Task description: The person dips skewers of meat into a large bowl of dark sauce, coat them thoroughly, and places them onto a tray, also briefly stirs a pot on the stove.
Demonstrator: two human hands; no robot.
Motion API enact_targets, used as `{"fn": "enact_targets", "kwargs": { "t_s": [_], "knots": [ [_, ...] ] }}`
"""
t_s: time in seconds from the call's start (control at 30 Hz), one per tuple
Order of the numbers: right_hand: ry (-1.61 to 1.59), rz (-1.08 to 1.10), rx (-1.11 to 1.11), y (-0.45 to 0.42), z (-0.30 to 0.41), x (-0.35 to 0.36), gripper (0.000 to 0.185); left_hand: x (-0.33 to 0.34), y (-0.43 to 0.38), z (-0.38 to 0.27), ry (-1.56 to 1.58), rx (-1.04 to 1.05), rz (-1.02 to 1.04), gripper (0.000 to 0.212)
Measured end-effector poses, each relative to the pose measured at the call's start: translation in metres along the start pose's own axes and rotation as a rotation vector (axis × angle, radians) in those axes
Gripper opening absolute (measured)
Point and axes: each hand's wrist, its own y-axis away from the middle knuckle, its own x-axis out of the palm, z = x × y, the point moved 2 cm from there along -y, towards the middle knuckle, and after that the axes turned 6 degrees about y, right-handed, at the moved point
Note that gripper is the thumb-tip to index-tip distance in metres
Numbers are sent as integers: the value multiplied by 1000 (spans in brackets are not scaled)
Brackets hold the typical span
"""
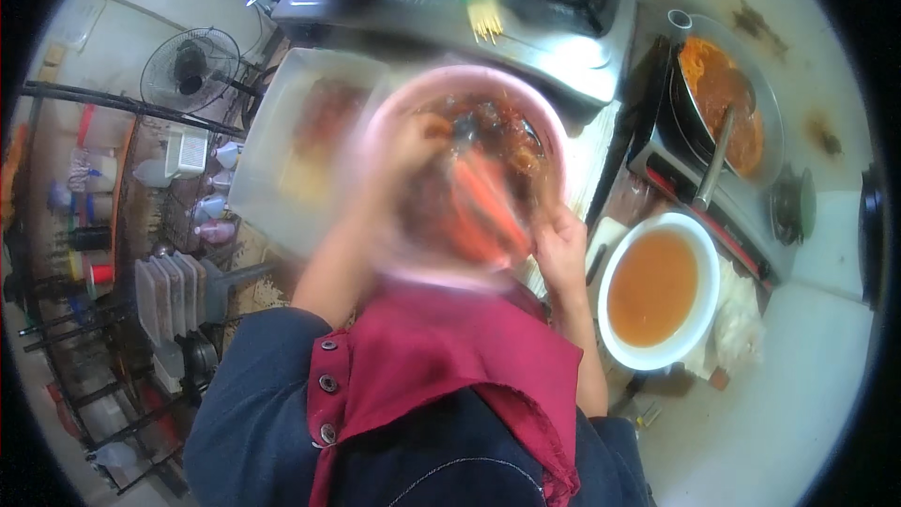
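Observation:
A pink plastic basin [461,72] stands before me, blurred by motion. Inside is dark, wet, glossy food [517,137], too smeared to name. Across it lies a long reddish-orange piece [486,201], which I cannot identify. My left hand [415,144] reaches over the basin's left side with fingers bent at the dark food; whether it grips anything is hidden by blur. At the right rim, my right hand [559,239] has its fingers curled around the basin's edge, close to the reddish piece's lower end.
Left of the basin sits a translucent plastic tub [264,155] with blurred food. A gas stove [436,7] holds bundled skewers [482,10] behind. To the right are a pan of orange sauce [718,105] with a ladle [718,155] and a white bowl of orange-brown liquid [654,289].

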Motion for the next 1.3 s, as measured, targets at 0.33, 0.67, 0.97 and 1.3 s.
{"fn": "enact_targets", "kwargs": {
  "t_s": [0.33, 0.67, 0.97, 1.3],
  "knots": [
    [-50, 68, 11, 2, 5, 6, 19, -2, 13, 8, -94, -138, 14, 17],
    [1, 144, 78, 5, 13, 12, 19, 1, -1, 60, 719, -243, 12, 10],
    [402, 202, -243, -3, 7, 36, 18, -2, -18, 124, 414, 128, -13, 12],
    [186, 187, -15, 14, 11, 23, 18, -7, 1, 40, 870, 92, -73, 37]
  ]
}}
